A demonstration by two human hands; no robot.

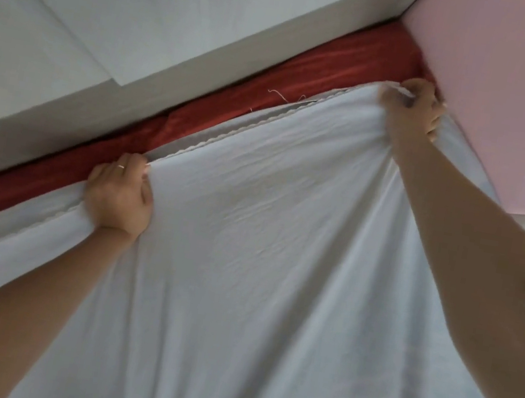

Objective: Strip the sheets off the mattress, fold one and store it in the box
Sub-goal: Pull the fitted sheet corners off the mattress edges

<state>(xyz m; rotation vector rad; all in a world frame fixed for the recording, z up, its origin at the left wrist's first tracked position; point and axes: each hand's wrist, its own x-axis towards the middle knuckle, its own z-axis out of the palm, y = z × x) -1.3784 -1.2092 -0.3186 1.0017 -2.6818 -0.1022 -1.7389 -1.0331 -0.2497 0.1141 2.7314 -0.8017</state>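
Two bare forearms reached forward over the white sheet point(260, 268), which lay rumpled across the bed, its far hem drawn back from a red layer point(275, 72) that ran along the white wall point(111, 17). The left hand point(119, 195) clutched a bunch of hem midway along that edge. The right hand point(411, 109) pinched the sheet's corner close against the pink wall point(516, 85). Whether the red was a second sheet or the mattress could not be told. A sharp tug looked likely to tear the frayed hem, where loose threads showed, or to snag the wedged corner. Uneven pulling could drag the red layer along. No box was in view.
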